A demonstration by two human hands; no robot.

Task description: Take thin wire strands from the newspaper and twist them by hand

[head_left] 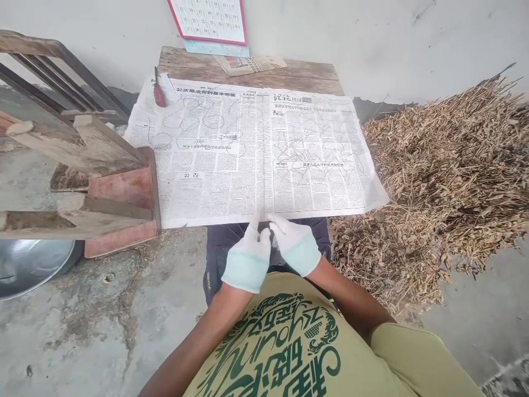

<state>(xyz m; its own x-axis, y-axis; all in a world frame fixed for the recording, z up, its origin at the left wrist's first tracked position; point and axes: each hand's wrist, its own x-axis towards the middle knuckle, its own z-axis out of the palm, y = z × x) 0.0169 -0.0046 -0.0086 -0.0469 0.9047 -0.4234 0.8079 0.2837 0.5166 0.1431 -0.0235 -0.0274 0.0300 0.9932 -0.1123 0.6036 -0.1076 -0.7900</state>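
Note:
A wide spread of newspaper [215,193] lies over a wooden table [297,80]; its near edge hangs just in front of my lap. Thin looping and zigzag lines cross the print on both halves. At the middle of that near edge, my left hand [250,253], in a white glove with a pale green cuff, pinches the paper. Close beside it, my right hand [296,243] in a matching glove has its thumb and fingers closed on the same edge. Undersides of the fingers are partly hidden. A screwdriver [159,95] with a red handle rests at the paper's far left corner.
Behind the table a calendar [210,19] stands against the wall, with a folded printed sheet [248,64] near it. An upturned wooden chair [124,187] is at the left, above a metal basin [35,264]. Dry stalks [450,182] are heaped on the right.

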